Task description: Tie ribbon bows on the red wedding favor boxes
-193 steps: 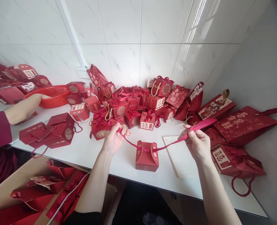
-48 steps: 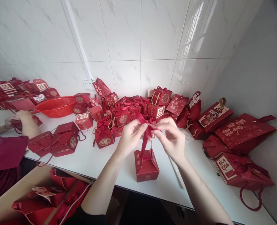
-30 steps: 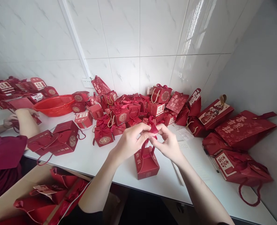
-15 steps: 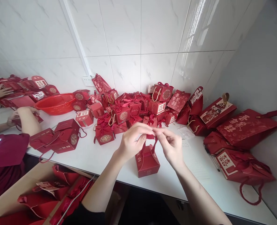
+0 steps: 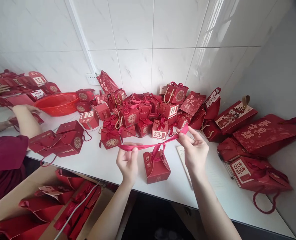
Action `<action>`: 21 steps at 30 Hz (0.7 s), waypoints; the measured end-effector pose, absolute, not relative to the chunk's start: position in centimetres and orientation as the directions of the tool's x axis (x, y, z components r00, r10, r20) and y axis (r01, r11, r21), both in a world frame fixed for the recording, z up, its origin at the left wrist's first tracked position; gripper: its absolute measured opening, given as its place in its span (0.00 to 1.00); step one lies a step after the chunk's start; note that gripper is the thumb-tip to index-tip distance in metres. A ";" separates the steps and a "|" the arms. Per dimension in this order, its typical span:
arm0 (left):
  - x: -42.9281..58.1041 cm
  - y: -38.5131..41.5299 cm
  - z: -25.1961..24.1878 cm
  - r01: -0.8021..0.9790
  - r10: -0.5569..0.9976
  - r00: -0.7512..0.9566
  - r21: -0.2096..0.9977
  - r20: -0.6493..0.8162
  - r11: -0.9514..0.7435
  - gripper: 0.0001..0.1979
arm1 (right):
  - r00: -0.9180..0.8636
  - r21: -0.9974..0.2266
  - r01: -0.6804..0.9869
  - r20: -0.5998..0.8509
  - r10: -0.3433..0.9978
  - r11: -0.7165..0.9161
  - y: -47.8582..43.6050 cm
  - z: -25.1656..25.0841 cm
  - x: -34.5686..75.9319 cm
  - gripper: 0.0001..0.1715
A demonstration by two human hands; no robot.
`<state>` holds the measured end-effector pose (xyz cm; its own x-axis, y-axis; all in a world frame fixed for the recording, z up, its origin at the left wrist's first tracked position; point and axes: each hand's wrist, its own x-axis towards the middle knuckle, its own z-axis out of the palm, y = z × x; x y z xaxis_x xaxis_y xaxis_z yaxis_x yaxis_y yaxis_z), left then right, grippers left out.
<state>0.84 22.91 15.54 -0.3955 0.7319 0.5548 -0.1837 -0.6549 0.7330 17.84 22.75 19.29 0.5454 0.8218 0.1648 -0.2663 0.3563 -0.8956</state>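
Observation:
A small red gift box (image 5: 157, 168) with gold print stands near the front edge of the white table (image 5: 92, 163). A red ribbon (image 5: 148, 146) runs through its top flaps and is knotted just above it. My left hand (image 5: 128, 162) pinches the ribbon's left loop, to the left of the box. My right hand (image 5: 194, 150) pinches the right loop, up and to the right of the box. The ribbon is stretched taut between both hands.
A heap of red gift boxes (image 5: 142, 113) and red paper bags (image 5: 263, 133) fills the back and right. A red plastic basket (image 5: 57, 103) sits at the left. Another person's arm (image 5: 25, 121) works at the far left. More red bags (image 5: 70, 206) lie below the table.
My hands were close together above the box, working the ribbon. They have now drawn apart sideways, pulling the ribbon loops outwards. The other person's arm has shifted slightly.

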 end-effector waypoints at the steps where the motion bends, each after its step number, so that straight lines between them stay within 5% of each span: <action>1: 0.3 22.7 14.9 -0.239 0.759 -0.461 0.759 0.460 -0.605 0.06 | 0.557 -0.896 -0.282 0.137 0.819 0.342 22.6 18.7 18.4 0.22; 6: -3.1 22.0 12.4 -0.449 0.785 -0.618 0.800 0.044 -0.398 0.15 | 0.618 -0.903 -0.357 -0.037 0.785 0.239 21.7 15.4 21.6 0.19; 11: -5.8 21.1 10.0 -0.416 0.779 -0.618 0.883 -0.101 -0.215 0.17 | 0.657 -0.973 -0.209 -0.065 0.751 0.098 20.8 13.0 24.0 0.20; 17: -7.8 19.7 7.2 -0.183 0.801 -0.586 0.983 -0.125 0.019 0.16 | 0.657 -0.998 -0.025 -0.057 0.752 -0.054 19.9 10.5 25.4 0.17; 21: -9.1 19.1 6.3 0.319 0.897 -0.443 0.937 0.017 0.139 0.16 | 0.646 -0.974 0.122 -0.068 0.760 -0.191 19.1 9.7 25.9 0.15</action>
<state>-9.08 19.10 6.29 -0.4426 0.8966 0.0172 0.3189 0.1395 0.9375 25.91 19.10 9.68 0.6460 0.7603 -0.0679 0.1224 -0.1910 -0.9739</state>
